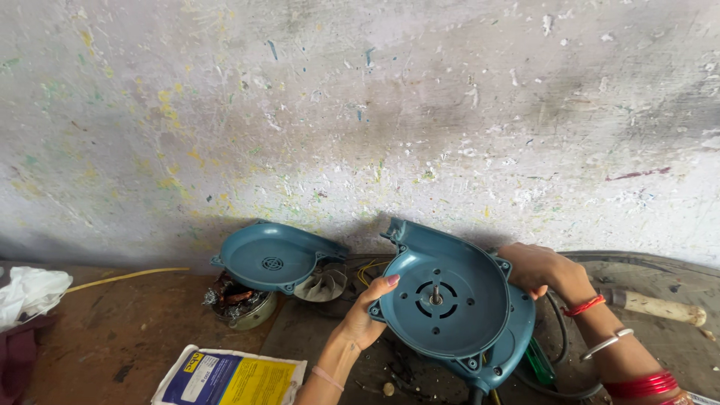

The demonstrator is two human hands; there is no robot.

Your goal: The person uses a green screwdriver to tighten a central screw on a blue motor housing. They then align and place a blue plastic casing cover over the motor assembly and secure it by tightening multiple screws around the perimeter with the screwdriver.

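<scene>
Teal blower housing, steel shaft at centre, gripped by left hand and right hand.

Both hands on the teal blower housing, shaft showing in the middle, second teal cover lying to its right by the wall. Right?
Not quite. In the head view the second teal cover lies to the left of the blower housing, by the wall, not to its right. The rest holds: the left hand and right hand grip the housing, and the shaft shows in the middle.
</scene>
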